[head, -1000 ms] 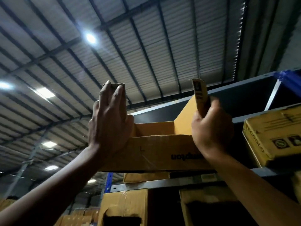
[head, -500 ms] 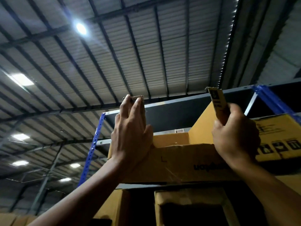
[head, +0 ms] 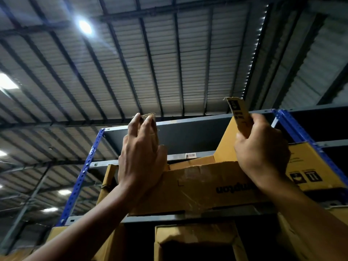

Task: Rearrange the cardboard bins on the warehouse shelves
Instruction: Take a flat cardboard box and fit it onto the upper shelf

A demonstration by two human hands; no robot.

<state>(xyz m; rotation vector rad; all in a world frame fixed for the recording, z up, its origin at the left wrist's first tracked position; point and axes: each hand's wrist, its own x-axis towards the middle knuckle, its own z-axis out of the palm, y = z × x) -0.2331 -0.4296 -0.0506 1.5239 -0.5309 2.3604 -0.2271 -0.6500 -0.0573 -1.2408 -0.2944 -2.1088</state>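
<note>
An open-topped cardboard bin [head: 197, 187] with upside-down black lettering on its front sits on a high shelf [head: 188, 216] above my head. My left hand [head: 141, 157] lies against the bin's raised left side flap, fingers stretched upward along it. My right hand [head: 261, 149] grips the raised right side flap, thumb and fingers curled round the cardboard. The bin's inside is hidden from below.
A closed yellow box [head: 308, 162] with handling symbols stands on the same shelf just right of the bin. Blue perforated uprights [head: 82, 174] frame the rack. More open cardboard bins [head: 195, 240] sit on the shelf below. A corrugated roof with lamps is overhead.
The bin with both hands on it has shifted right in view toward the yellow box, and the left blue upright has come into sight. My grips look the same.
</note>
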